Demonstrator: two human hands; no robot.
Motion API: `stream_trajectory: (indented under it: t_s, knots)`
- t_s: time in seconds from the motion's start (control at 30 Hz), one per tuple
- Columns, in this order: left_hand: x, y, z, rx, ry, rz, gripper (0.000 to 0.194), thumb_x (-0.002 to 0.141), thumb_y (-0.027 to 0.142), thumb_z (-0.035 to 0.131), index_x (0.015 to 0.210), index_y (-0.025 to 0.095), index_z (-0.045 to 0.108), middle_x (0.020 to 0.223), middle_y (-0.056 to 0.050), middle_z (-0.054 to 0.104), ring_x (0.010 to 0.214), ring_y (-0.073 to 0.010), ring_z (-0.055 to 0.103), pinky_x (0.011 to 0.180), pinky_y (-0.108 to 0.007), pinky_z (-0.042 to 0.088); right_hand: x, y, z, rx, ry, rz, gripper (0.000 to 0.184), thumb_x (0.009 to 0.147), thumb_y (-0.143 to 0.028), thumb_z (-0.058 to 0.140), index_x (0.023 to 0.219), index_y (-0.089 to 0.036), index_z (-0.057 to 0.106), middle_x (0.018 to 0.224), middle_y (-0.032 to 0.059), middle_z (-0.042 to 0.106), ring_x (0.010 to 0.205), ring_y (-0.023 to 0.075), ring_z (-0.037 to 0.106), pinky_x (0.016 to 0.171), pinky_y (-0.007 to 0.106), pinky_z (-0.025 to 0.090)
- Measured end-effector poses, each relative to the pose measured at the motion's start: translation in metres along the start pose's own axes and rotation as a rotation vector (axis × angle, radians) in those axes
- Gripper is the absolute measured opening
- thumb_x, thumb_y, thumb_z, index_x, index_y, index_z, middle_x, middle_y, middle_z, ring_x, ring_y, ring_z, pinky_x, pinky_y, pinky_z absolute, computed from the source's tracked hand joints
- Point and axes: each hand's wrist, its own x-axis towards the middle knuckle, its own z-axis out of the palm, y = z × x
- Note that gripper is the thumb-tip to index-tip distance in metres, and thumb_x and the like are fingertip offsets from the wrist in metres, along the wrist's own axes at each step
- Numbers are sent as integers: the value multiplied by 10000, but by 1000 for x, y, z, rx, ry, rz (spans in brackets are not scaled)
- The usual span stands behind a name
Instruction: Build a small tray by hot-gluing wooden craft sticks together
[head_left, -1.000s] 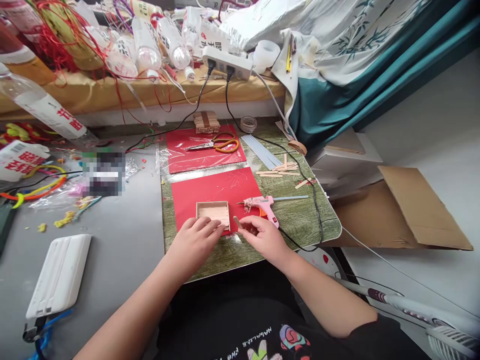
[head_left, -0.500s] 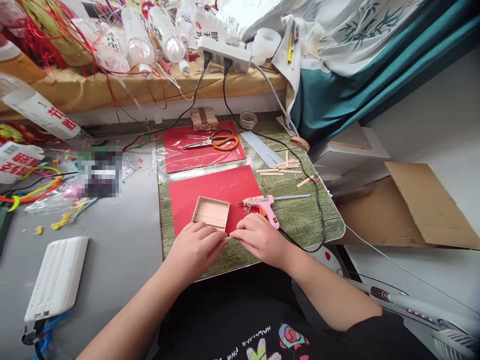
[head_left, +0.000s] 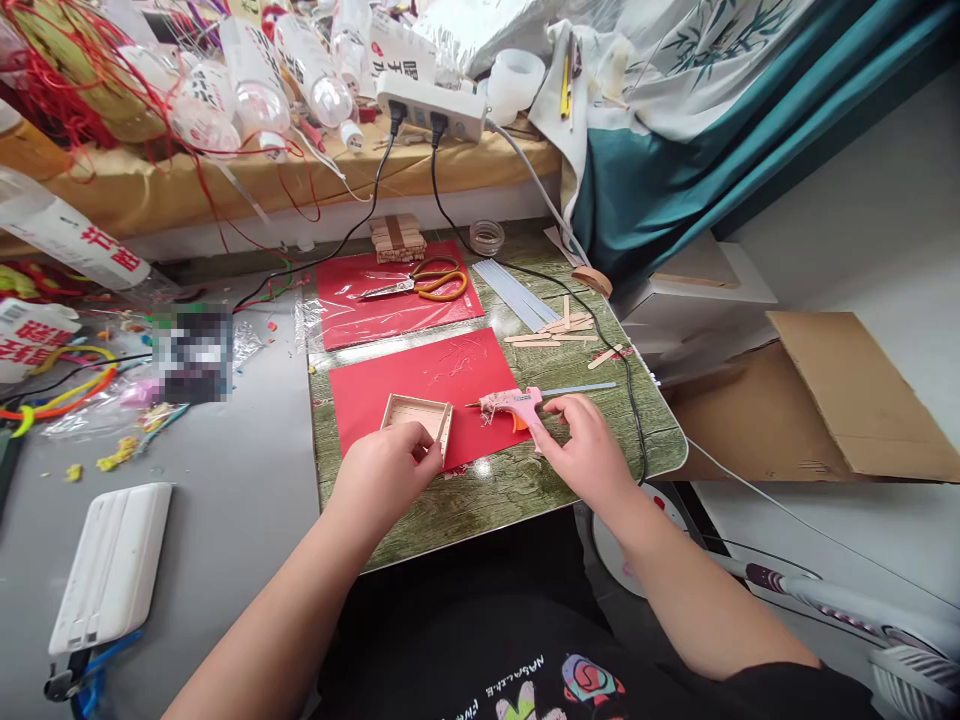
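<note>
While my left hand [head_left: 388, 474] pinches a slim wooden craft stick [head_left: 445, 424] between thumb and fingers, I have my right hand [head_left: 589, 452] at the grip of a pink hot glue gun [head_left: 514, 402], its thumb and bent fingers spread apart; from my screen I cannot tell whether they touch it. The craft stick slants by the right wall of a shallow, open wooden box [head_left: 417, 410], whose near part my left hand hides. The box lies on the near part of a red sheet [head_left: 390, 380], over a wood-patterned tabletop [head_left: 487, 500]. The glue gun rests to the right of the box, nozzle pointing left, with a pale glue stick [head_left: 579, 389] running out right behind it. Farther off I see orange-handled scissors [head_left: 414, 284] on a second red sheet [head_left: 345, 310] in clear wrap, and a banded bundle of craft sticks [head_left: 397, 240] at that sheet's far edge. To the right of the scissors lie a fan of pale glue sticks [head_left: 514, 295], a scatter of loose craft sticks [head_left: 555, 336] and a clear tape roll [head_left: 487, 237]. At the near left, on a grey surface [head_left: 247, 480], I see a white power bank [head_left: 112, 565].
</note>
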Motion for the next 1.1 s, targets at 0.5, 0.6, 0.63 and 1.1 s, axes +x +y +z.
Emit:
stream_trajectory:
  t_s: [0.5,0.6,0.63,1.1]
  knots:
    - [-4,0,-1,-214,-87,-110,169,919,378,642,828,245,692,723,25,705,565,-128,575,523,-255,412,6,8,6,-83,-176,118,240,921,-458,730,961,-250,617,899,54,683,863,272,648,699,358,458]
    - [-10,-5,-4,-335,-131,-147,101,893,342,665,877,245,689,737,29,688,605,-124,589,549,-245,446,2,7,4,5,-102,101,235,935,-424,718,1070,-248,639,999,86,699,911,285,669,734,386,516]
    - [-13,-6,-4,-368,-153,-146,85,891,329,664,893,246,684,742,31,683,614,-122,591,559,-242,457,1,7,4,24,-59,74,219,946,-393,703,1099,-249,642,1044,102,698,953,297,673,770,404,536]
    - [-51,-17,20,-207,-37,124,64,966,212,562,984,238,617,811,13,674,685,-138,609,613,-262,462,10,5,4,-68,-209,222,69,869,-297,669,896,-241,640,930,46,713,778,224,645,627,326,411]
